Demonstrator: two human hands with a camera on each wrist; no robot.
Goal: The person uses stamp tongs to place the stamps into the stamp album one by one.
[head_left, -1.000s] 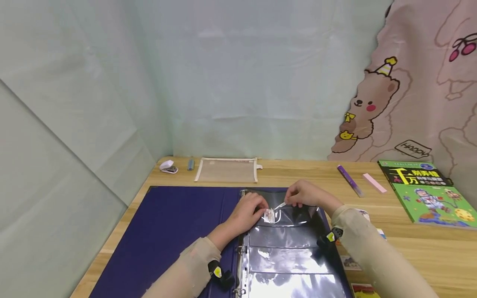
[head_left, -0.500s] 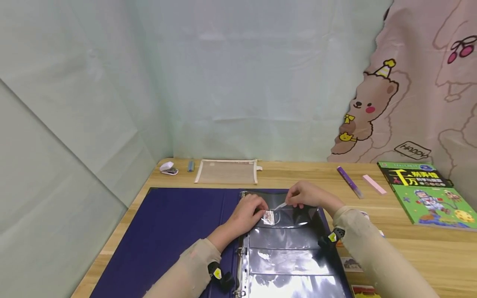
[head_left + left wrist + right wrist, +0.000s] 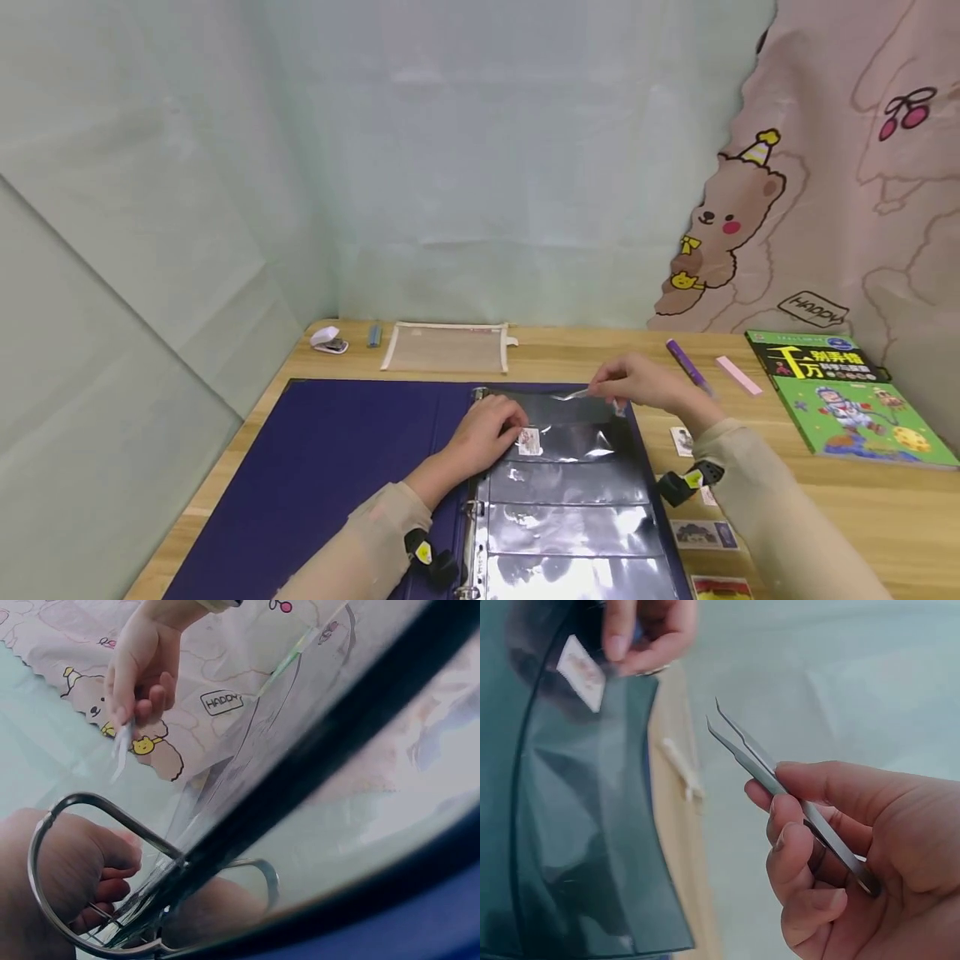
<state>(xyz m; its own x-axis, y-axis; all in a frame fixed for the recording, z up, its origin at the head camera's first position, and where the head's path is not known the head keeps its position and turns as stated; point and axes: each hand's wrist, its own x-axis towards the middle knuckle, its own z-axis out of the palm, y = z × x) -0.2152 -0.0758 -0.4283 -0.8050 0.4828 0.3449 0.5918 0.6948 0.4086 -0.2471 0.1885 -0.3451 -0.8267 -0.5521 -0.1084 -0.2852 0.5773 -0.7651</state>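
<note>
My right hand (image 3: 641,387) pinches metal tweezers (image 3: 769,776) with bent tips; in the right wrist view the tips stand apart with nothing between them. A small white picture stamp (image 3: 528,442) lies in the upper part of a black pocket page (image 3: 570,525) with transparent strips. That page sits on the rings of an open dark blue binder (image 3: 352,458). Beside the stamp, my left hand (image 3: 487,429) pinches the page's pocket film near the ring side, its fingers curled. In the left wrist view, a binder ring (image 3: 82,799) partly crosses this hand.
Several stamps (image 3: 705,533) lie right of the binder, partly under my right forearm. Behind the binder are a white stapler (image 3: 328,340), a small blue-grey block (image 3: 374,335) and a mesh zip pouch (image 3: 446,348). A purple marker (image 3: 688,365), pink strip (image 3: 738,376) and books (image 3: 847,400) stand rightward.
My right hand has drawn the tweezers away from the stamp, up and to the right. The stamp stays at the pocket beside my left hand, which has hardly moved. The head view has shifted slightly.
</note>
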